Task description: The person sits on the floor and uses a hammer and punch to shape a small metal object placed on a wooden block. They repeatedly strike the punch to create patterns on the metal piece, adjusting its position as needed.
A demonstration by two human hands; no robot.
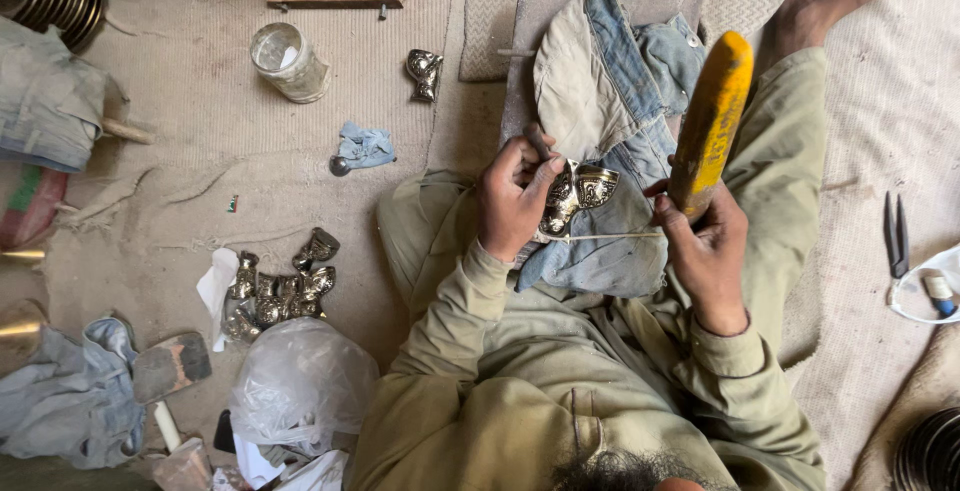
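Metal piece (578, 191) | hard, small, looking slippery | left hand (512, 201) is pinching its edge | right hand (705, 241) is gripping yellow stick (710, 116)

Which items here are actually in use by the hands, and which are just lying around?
In use:
left hand gripping the embossed metal piece
right hand gripping the yellow-handled tool
denim cloth under the piece

Lying about:
pile of metal pieces
glass jar
pliers
plastic bag
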